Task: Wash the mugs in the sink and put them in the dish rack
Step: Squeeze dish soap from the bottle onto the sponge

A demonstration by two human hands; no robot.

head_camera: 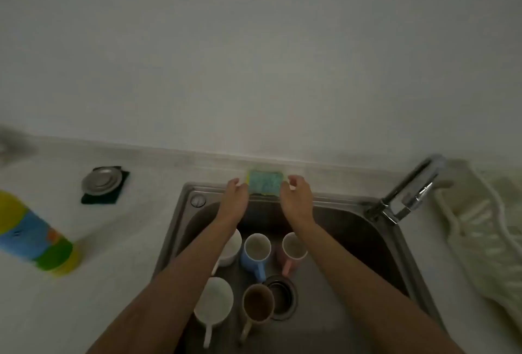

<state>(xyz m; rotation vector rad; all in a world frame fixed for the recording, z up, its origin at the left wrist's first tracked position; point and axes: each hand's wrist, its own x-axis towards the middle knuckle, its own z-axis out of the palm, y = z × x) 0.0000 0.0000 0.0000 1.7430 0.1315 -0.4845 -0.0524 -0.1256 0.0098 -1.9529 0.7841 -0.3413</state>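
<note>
head view: the left hand point(236, 188) and right hand point(297, 188) reach apart to the back rim of the sink point(180, 226), one at each end of a blue-green sponge point(265, 182). the right hand's fingers curl onto it; whether the left hand grips or only touches, i cannot tell. five mugs point(255, 249) stand unwashed in the sink below; the dish rack point(480, 229) sits to the right. a loose hold could drop the sponge onto them.

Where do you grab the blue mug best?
By its handle. The blue mug stands upright, its handle sticking out toward the person, so come from the near side. A white mug and pink mug crowd its left and right.
</note>
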